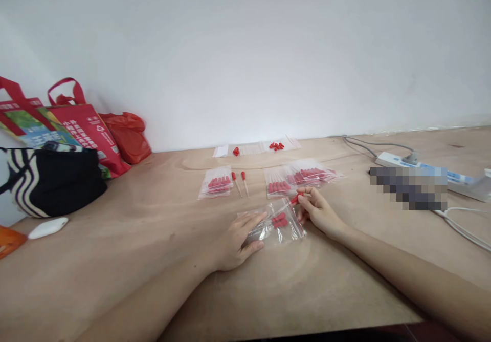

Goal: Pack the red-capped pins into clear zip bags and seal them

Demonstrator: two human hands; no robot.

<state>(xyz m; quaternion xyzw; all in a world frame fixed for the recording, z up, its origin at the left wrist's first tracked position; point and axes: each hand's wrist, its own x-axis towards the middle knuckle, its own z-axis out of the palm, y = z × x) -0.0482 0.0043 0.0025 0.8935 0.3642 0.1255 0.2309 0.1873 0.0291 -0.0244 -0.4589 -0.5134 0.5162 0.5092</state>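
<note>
A clear zip bag [286, 233] lies near the middle of the table, with red-capped droppers [280, 220] inside. My left hand [240, 239] rests on the bag's left part, fingers spread over the plastic. At the bag's upper right, my right hand [316, 210] pinches a red-capped dropper [296, 197], whose thin stem points left over the bag. Two loose droppers [244, 177] lie side by side beyond my left hand. Filled bags of red-capped droppers sit to their left [218, 183] and right [278, 186], and more are piled farther right [310, 175].
Near the wall lie clear bags with small red caps [276, 146]. At the left are shopping bags [88, 132], a black pouch [65, 180] and a white case [48, 228]. A power strip [441, 173] with cables and a blurred dark object [408, 188] sit at the right.
</note>
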